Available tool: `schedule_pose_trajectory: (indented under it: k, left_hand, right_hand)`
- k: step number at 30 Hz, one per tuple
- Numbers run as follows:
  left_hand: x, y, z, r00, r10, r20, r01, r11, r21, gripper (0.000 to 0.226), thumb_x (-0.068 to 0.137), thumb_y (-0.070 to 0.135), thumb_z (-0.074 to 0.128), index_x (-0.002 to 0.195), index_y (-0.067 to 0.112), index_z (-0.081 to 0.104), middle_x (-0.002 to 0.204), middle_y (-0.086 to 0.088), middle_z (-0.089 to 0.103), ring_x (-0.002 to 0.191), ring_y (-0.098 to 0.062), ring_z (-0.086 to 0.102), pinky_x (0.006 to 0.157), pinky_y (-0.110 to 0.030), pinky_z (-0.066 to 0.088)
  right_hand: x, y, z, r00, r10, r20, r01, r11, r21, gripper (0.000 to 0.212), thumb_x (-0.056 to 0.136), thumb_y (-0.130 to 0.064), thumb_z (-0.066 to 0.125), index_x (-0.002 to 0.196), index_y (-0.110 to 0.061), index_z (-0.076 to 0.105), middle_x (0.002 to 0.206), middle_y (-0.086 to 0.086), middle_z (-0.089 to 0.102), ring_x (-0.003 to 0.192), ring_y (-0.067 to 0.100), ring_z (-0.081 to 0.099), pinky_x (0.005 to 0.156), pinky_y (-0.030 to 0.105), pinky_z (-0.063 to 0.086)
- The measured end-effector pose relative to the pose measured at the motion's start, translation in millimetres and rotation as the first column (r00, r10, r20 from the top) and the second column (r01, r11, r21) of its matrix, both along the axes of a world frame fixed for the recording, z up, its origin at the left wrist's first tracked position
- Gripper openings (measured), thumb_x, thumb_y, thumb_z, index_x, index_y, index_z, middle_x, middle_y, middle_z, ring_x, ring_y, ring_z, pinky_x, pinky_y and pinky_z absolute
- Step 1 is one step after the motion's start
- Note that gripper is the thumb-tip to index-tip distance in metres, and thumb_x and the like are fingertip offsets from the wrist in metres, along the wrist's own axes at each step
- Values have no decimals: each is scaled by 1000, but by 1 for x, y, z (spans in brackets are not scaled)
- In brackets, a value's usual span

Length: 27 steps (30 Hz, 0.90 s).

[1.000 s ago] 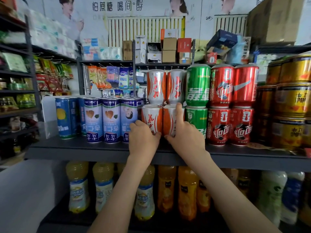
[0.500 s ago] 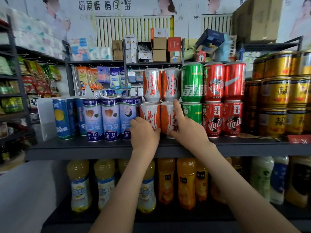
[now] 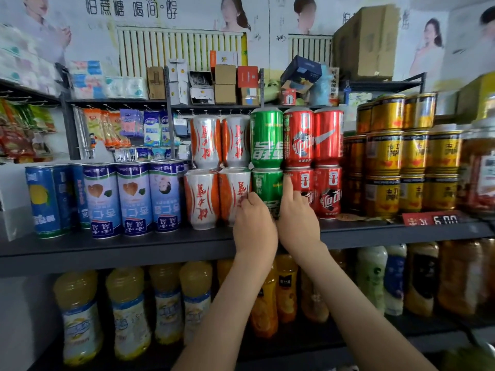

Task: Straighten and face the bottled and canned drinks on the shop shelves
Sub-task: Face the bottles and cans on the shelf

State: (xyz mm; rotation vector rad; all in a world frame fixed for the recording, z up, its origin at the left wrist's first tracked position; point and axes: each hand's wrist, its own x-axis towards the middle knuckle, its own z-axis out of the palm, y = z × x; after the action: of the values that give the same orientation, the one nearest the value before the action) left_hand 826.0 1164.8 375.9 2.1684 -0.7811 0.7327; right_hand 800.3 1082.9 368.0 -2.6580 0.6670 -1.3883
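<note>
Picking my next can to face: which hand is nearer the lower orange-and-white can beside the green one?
Left. The left hand has fingers at the right edge of the lower orange-and-white can; the right hand is beyond the lower green can, by the lower red can.

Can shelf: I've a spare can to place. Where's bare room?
Only the bare front strip of the shelf before the single-layer blue cans, and the space above them. Orange-white cans through gold cans stand stacked, packed tight. Left hand and right hand grip the lower green can.
</note>
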Motion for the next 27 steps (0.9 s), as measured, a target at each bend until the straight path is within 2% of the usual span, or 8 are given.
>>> schedule_pose_trajectory:
  k: [3,8,13,16,18,20,23,27]
  left_hand:
    - [-6,-10,2,999,-2,-53,4,1000,30,28,100,10,34,125,4,45,124,-12,55,114,-25,53,90,-31,43]
    - [-6,-13,5,996,2,-84,-1,1000,8,25,99,11,42,121,3,51,120,-12,57,111,-23,54,89,-29,44]
    - [-3,-15,4,996,25,-84,-27,999,-24,30,96,19,52,121,5,47,120,-12,55,109,-24,55,84,-29,46]
    - [-8,-19,0,995,46,-85,-49,998,-29,42,93,26,57,124,4,41,124,-13,51,112,-25,53,84,-29,46]
    - [-13,-26,-2,992,59,-108,-63,997,-34,50,91,30,60,127,3,37,127,-15,47,114,-28,52,85,-32,47]
    - [-17,-36,-2,986,84,-146,-92,995,-49,66,88,36,63,134,0,30,132,-20,41,119,-33,48,91,-35,45]
    - [-21,-54,0,966,142,-215,-159,985,-66,96,82,49,66,143,-2,13,143,-26,26,132,-39,32,105,-40,35]
    - [-28,-72,4,931,203,-302,-242,965,-98,117,73,56,70,146,-2,-1,151,-24,10,140,-38,13,110,-42,27]
  right_hand:
    - [0,-7,0,999,-30,-15,29,999,-36,68,97,-14,43,151,-12,1,126,10,52,109,23,53,87,32,46]
    - [-1,-9,0,1000,5,-27,-5,1000,-23,71,98,-16,43,151,-15,-4,131,9,49,114,23,50,88,32,45]
    - [-21,-24,4,975,216,50,-218,974,57,78,87,-24,65,148,-14,17,134,8,47,122,24,44,97,32,39]
    - [-46,-51,2,972,149,180,-161,985,55,70,83,-22,70,139,-7,31,129,11,46,122,25,40,97,25,30]
    - [-59,-73,0,974,33,223,-62,991,122,71,81,-23,72,137,-2,33,128,16,46,121,30,41,99,30,32]
    - [-65,-91,1,983,-11,181,-36,967,252,79,81,-30,73,139,-1,29,133,19,44,125,34,42,102,39,36]
    - [-65,-108,7,990,114,78,-136,898,418,86,79,-35,74,141,-5,23,139,16,44,128,31,44,102,40,40]
    - [-58,-122,15,973,230,30,-219,868,446,78,80,-37,72,138,-8,29,135,11,51,122,27,52,96,36,44]
